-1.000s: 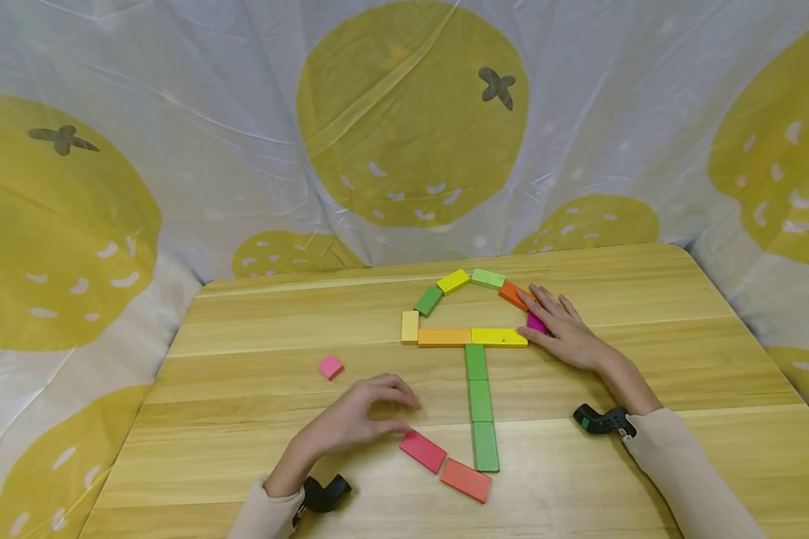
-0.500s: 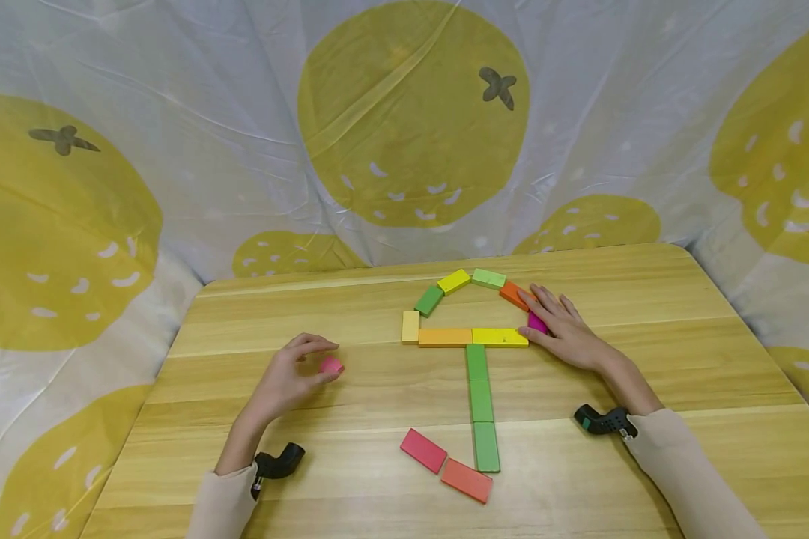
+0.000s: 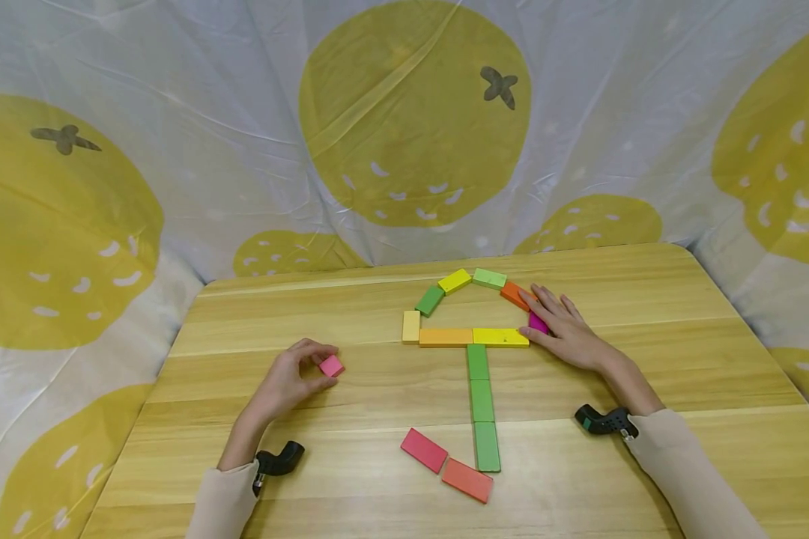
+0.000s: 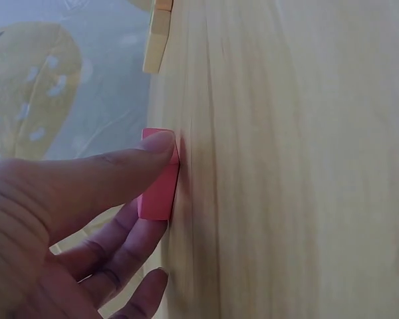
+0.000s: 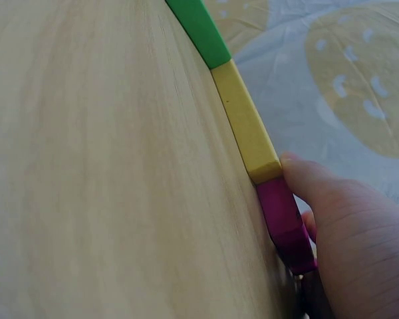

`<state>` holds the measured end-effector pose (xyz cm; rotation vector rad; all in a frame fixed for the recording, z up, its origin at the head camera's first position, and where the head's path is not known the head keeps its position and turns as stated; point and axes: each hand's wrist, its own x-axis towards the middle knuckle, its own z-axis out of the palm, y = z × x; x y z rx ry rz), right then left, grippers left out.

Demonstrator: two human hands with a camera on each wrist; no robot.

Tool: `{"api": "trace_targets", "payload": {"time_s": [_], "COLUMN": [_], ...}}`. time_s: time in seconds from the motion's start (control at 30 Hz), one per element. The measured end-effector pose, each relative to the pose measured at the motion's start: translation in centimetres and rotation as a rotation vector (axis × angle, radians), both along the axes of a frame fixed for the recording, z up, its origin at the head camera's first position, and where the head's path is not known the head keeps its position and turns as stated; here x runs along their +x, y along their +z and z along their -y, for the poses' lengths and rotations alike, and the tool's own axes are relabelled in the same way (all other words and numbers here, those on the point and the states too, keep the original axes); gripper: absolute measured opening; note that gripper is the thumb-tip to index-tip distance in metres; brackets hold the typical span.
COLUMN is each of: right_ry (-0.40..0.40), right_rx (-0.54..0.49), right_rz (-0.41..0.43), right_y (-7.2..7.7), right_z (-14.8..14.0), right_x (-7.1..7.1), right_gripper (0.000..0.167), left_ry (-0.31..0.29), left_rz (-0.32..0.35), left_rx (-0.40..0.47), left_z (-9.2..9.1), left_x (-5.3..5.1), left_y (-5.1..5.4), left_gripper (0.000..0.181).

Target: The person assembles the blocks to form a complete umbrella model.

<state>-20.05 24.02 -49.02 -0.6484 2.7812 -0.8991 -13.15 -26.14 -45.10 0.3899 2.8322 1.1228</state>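
At the left of the table, my left hand [image 3: 293,380] has thumb and fingers on either side of a small pink block [image 3: 332,366]. In the left wrist view the thumb lies across the near side of that block, with fingertips behind it; it sits on the wood. My right hand [image 3: 566,333] rests with extended fingers over the orange block [image 3: 514,295] and the magenta block [image 3: 538,323], partly hiding both. Its thumb touches the end of the yellow block [image 3: 500,338], where the magenta block meets it in the right wrist view.
Several blocks form an arch, including a dark green block [image 3: 430,301] and a cream block [image 3: 411,327]. Below its light orange bar [image 3: 446,338], a green column [image 3: 482,401] runs toward me. A red block [image 3: 424,450] and a coral block [image 3: 467,480] lie left of the column's foot.
My left hand has moved from beside the red block leftward to the pink block, and its fingers have closed in around it. The right hand stays in place.
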Motion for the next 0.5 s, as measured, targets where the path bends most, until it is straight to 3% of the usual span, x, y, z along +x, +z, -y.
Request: {"api": "trace_targets", "payload": {"time_s": [0.33, 0.5], "right_ry": [0.002, 0.001], "right_rx": [-0.003, -0.002], "right_rz": [-0.004, -0.01], "right_y": [0.0, -0.12], "right_z": [0.08, 0.05], "right_x": [0.02, -0.06], "right_gripper": [0.076, 0.076], "left_ry": [0.029, 0.003], "left_rz": [-0.015, -0.024], "left_rx": [0.023, 0.044], "left_z": [0.45, 0.03], "left_x": [-0.15, -0.07], "left_y": [-0.35, -0.31], "left_gripper": [0.036, 0.034]}}
